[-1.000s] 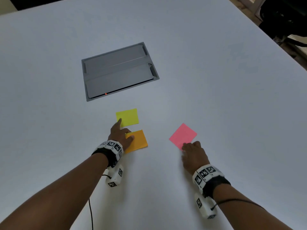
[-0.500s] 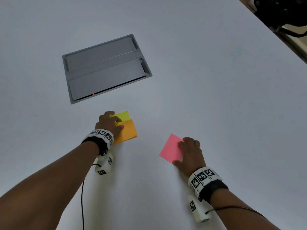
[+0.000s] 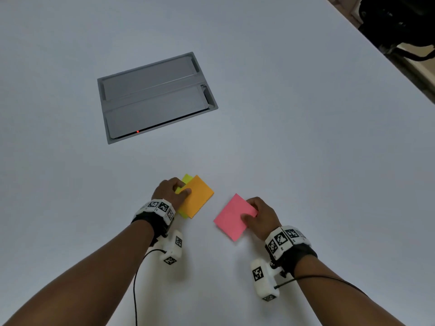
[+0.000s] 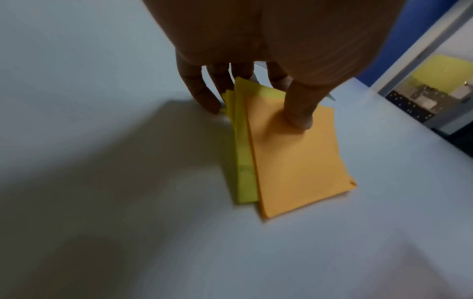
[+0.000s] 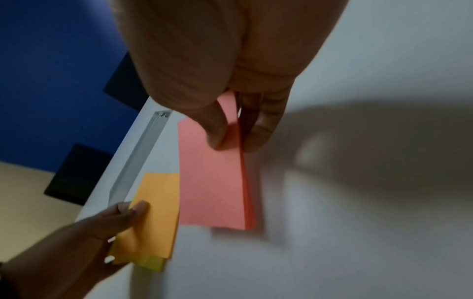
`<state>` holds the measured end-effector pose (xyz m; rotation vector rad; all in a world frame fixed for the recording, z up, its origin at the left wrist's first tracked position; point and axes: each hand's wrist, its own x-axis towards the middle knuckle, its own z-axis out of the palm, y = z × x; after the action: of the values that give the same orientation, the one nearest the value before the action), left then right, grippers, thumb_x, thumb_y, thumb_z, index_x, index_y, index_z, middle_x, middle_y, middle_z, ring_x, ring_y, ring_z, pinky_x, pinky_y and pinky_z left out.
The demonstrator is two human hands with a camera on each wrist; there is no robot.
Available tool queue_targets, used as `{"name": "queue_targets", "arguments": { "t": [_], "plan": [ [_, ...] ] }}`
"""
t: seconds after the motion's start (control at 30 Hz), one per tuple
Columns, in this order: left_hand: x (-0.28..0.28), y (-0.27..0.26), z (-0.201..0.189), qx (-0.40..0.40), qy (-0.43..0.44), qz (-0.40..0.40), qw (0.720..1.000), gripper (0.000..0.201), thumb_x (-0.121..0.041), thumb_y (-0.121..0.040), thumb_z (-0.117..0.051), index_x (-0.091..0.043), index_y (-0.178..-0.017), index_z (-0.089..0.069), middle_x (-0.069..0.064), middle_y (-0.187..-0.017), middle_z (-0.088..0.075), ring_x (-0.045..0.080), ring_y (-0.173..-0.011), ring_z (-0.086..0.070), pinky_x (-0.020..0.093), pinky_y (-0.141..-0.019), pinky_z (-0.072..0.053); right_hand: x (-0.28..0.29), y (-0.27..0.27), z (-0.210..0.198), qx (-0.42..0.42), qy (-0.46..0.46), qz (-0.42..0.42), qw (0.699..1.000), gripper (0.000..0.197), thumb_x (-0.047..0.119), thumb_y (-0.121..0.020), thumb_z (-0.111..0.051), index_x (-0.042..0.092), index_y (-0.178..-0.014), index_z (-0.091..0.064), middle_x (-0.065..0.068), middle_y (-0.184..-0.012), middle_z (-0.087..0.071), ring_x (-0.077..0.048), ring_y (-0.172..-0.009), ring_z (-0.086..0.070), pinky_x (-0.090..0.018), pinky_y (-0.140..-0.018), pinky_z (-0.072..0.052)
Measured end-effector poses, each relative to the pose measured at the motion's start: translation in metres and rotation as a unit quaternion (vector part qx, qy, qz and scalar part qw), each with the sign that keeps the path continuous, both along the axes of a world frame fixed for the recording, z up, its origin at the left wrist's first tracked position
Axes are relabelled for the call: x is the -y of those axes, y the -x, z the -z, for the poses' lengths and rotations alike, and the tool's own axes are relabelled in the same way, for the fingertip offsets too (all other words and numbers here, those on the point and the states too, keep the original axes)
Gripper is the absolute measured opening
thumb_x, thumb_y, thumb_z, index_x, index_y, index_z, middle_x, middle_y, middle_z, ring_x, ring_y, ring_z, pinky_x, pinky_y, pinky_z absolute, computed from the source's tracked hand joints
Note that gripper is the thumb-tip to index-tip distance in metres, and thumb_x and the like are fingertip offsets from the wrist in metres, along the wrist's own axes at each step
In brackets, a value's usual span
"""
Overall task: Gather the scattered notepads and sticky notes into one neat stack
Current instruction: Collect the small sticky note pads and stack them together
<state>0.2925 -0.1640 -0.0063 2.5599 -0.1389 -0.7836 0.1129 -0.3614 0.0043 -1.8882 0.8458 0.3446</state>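
Observation:
An orange sticky pad (image 3: 197, 196) (image 4: 294, 153) lies on top of a yellow pad (image 3: 187, 178) (image 4: 242, 141), which peeks out along its edges. My left hand (image 3: 175, 191) (image 4: 256, 97) grips both, thumb pressing on the orange pad, fingers curled behind the far edge. To the right, my right hand (image 3: 255, 215) (image 5: 238, 131) pinches a pink sticky pad (image 3: 231, 216) (image 5: 212, 178) at its right edge, thumb on top, fingers beneath, lifting that edge off the white table (image 3: 306, 137). The orange pad (image 5: 158, 214) sits just left of the pink one.
A grey recessed cable hatch (image 3: 155, 97) with a small red light is set into the table beyond the pads. The table's right edge (image 3: 386, 55) runs diagonally at the upper right, with dark objects beyond it.
My left hand slid the orange pad over the yellow one and took hold of both. My right hand closed on the pink pad and drew it toward me and leftward.

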Motion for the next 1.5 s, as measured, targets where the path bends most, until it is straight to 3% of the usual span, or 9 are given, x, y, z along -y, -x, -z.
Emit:
{"name": "queue_targets", "arguments": {
  "t": [0.23,0.47,0.67,0.77,0.97,1.1,1.2,1.3,1.5],
  "plan": [
    [0.006,0.066,-0.017,-0.045,0.123,-0.091,0.987,0.015,-0.025,-0.078,-0.072,-0.025,-0.08,-0.057,0.005,-0.101,-0.063,0.025,-0.101,-0.059,0.027,-0.082,-0.041,-0.014,0.01,-0.027,0.028,-0.122,0.12,0.985,0.023,0.011,-0.077,-0.073,0.016,-0.09,-0.055,-0.006,-0.085,-0.064,-0.025,-0.073,-0.064,-0.045,-0.083,-0.059],
    [0.005,0.121,-0.043,-0.139,0.242,-0.184,0.942,0.035,-0.014,-0.087,-0.06,-0.019,-0.118,-0.046,0.016,-0.12,-0.061,0.029,-0.11,-0.061,0.04,-0.097,-0.047,-0.03,0.031,-0.034,-0.002,-0.096,0.14,0.985,0.027,0.024,-0.072,-0.076,0.031,-0.081,-0.052,-0.011,-0.105,-0.067,-0.031,-0.091,-0.067,-0.05,-0.087,-0.056],
    [-0.013,0.153,-0.06,-0.155,0.218,-0.116,0.957,0.037,-0.025,-0.087,-0.046,-0.014,-0.121,-0.056,0.016,-0.119,-0.064,0.033,-0.11,-0.06,0.048,-0.099,-0.047,-0.063,0.037,-0.045,-0.053,-0.144,0.154,0.976,0.052,0.016,-0.078,-0.07,0.014,-0.122,-0.043,-0.009,-0.119,-0.055,-0.031,-0.109,-0.059,-0.048,-0.094,-0.053],
    [-0.024,0.169,-0.068,-0.157,0.174,-0.092,0.968,0.038,-0.03,-0.097,-0.036,-0.011,-0.127,-0.051,0.012,-0.122,-0.059,0.03,-0.114,-0.055,0.034,-0.092,-0.043,-0.082,0.038,-0.054,-0.053,-0.156,0.128,0.978,0.063,0.008,-0.081,-0.064,0.012,-0.136,-0.033,-0.013,-0.128,-0.051,-0.033,-0.114,-0.057,-0.047,-0.099,-0.05],
    [-0.063,0.19,-0.067,-0.133,0.169,-0.123,0.969,0.033,-0.023,-0.095,-0.043,-0.007,-0.124,-0.045,0.016,-0.122,-0.059,0.029,-0.106,-0.057,0.034,-0.088,-0.044,-0.116,0.044,-0.054,-0.057,-0.158,0.077,0.983,0.063,0.014,-0.07,-0.068,0.012,-0.128,-0.044,-0.011,-0.122,-0.059,-0.031,-0.113,-0.06,-0.044,-0.101,-0.049],
    [-0.09,0.203,-0.067,-0.115,0.179,-0.135,0.968,0.032,-0.02,-0.092,-0.042,-0.011,-0.123,-0.043,0.013,-0.118,-0.059,0.027,-0.102,-0.056,0.035,-0.087,-0.044,-0.143,0.05,-0.056,-0.06,-0.098,-0.067,0.991,0.013,0.014,-0.075,-0.06,0.014,-0.088,-0.059,-0.017,-0.104,-0.067,-0.032,-0.096,-0.064,-0.044,-0.091,-0.053],
    [-0.106,0.213,-0.065,-0.105,0.171,-0.127,0.971,0.045,-0.022,-0.084,-0.041,-0.016,-0.128,-0.038,0.013,-0.118,-0.059,0.031,-0.106,-0.058,0.042,-0.094,-0.048,-0.165,0.058,-0.065,-0.032,-0.024,-0.174,0.984,0.022,0.01,-0.087,-0.048,0.01,-0.109,-0.051,-0.012,-0.102,-0.061,-0.023,-0.084,-0.054,-0.029,-0.069,-0.042],
    [-0.122,0.221,-0.059,-0.081,0.164,-0.134,0.974,0.044,-0.008,-0.089,-0.041,-0.018,-0.132,-0.036,0.01,-0.117,-0.058,0.027,-0.102,-0.057,0.032,-0.086,-0.044,-0.183,0.065,-0.064,-0.006,0.01,-0.217,0.976,0.016,0.007,-0.088,-0.042,0.01,-0.104,-0.044,-0.009,-0.091,-0.055,-0.025,-0.077,-0.053,-0.025,-0.054,-0.039],
    [-0.156,0.232,-0.05,-0.006,0.159,-0.146,0.976,0.034,0.003,-0.082,-0.043,-0.018,-0.104,-0.059,0.003,-0.09,-0.065,0.021,-0.081,-0.058,0.022,-0.064,-0.043,-0.207,0.081,-0.053,0.048,0.07,-0.265,0.961,0.021,0.006,-0.089,-0.041,0.006,-0.109,-0.046,-0.01,-0.078,-0.056,-0.027,-0.064,-0.051,-0.028,-0.057,-0.039]
  ]
}}
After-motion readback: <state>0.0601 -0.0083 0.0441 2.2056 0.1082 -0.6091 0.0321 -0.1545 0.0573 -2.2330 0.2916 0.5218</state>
